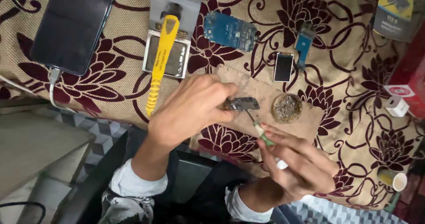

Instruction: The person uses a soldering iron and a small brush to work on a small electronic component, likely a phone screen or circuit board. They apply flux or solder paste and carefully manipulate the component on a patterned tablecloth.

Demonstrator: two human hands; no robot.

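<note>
A small dark circuit board (pixel 241 103) is pinned on a brown cardboard sheet (pixel 305 122) by the left hand (pixel 192 109), its fingers clamped on the board's left end. A green-handled tool (pixel 264 137) is gripped by the right hand (pixel 297 164), fingers together, tip touching the board, beside a round tin (pixel 287 107).

Soft, even, fairly dim light, warm in tone. Faint glare on the dark phone screen (pixel 73 22) far left. Weak shadows under both hands. Slightly blurred throughout; near edge darker and out of focus, corners mildly stretched.
</note>
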